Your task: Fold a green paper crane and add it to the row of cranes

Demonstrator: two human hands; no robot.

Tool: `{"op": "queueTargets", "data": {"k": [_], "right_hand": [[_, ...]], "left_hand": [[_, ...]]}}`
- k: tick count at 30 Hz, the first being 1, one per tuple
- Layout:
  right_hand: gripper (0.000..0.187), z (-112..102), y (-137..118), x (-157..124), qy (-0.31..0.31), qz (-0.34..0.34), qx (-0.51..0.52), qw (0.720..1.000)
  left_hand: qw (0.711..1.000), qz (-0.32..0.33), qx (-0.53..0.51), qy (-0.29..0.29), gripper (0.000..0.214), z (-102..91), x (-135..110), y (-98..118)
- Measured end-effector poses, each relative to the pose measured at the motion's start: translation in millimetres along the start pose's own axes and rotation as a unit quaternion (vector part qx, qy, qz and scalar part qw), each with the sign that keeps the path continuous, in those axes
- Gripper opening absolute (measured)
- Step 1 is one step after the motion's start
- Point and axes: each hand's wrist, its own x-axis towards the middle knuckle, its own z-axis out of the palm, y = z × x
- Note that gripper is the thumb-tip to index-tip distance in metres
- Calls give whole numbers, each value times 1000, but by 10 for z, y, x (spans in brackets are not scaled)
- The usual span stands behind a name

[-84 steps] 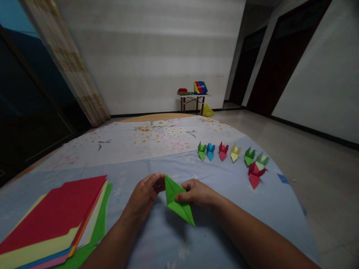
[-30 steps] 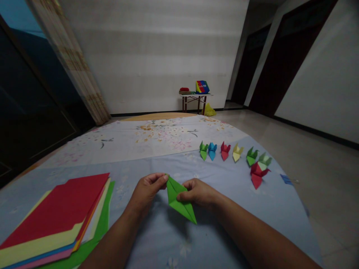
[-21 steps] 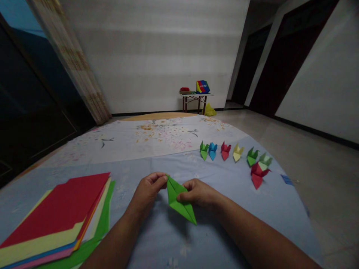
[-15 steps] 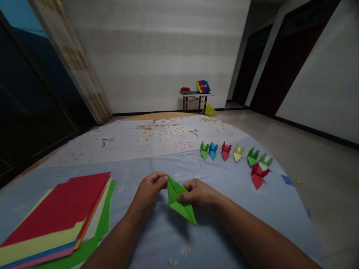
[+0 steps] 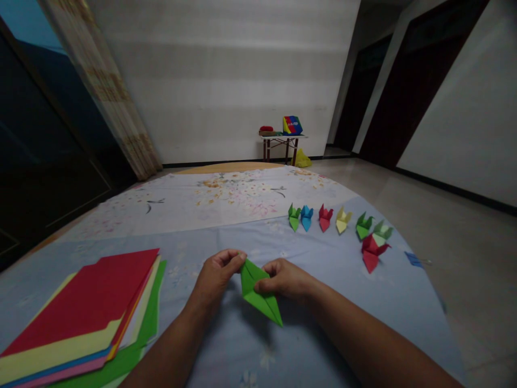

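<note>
A folded green paper shape (image 5: 258, 293), long and pointed at both ends, lies between my hands on the pale blue sheet (image 5: 315, 345). My left hand (image 5: 214, 277) pinches its upper tip with thumb and fingers. My right hand (image 5: 285, 278) is closed on its right side, fingers pressed on the fold. The lower tip points toward me and rests on the sheet.
A stack of coloured paper (image 5: 84, 312), red on top, lies at the left. Several finished folded paper figures (image 5: 341, 223) stand in a row at the right, a larger red one (image 5: 371, 252) among them. Beyond, a small table (image 5: 280, 144) stands against the wall.
My left fingers have slid slightly down along the upper tip of the green paper. The hands and the paper otherwise stay in place.
</note>
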Motion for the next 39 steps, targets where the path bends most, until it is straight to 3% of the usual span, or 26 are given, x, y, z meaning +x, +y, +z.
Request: {"op": "queueTargets", "data": {"k": [20, 27, 32, 39], "right_hand": [[19, -27, 45, 22, -14, -6, -10, 1000], [21, -21, 45, 27, -7, 5, 12, 1000], [20, -11, 30, 15, -2, 6, 17, 1000], [21, -6, 10, 26, 30, -40, 5, 999]], "left_hand": [[999, -11, -51, 13, 22, 19, 9, -21], [993, -24, -109, 25, 33, -7, -4, 43], [999, -7, -36, 10, 26, -16, 6, 33], [999, -7, -29, 19, 30, 35, -2, 24]]}}
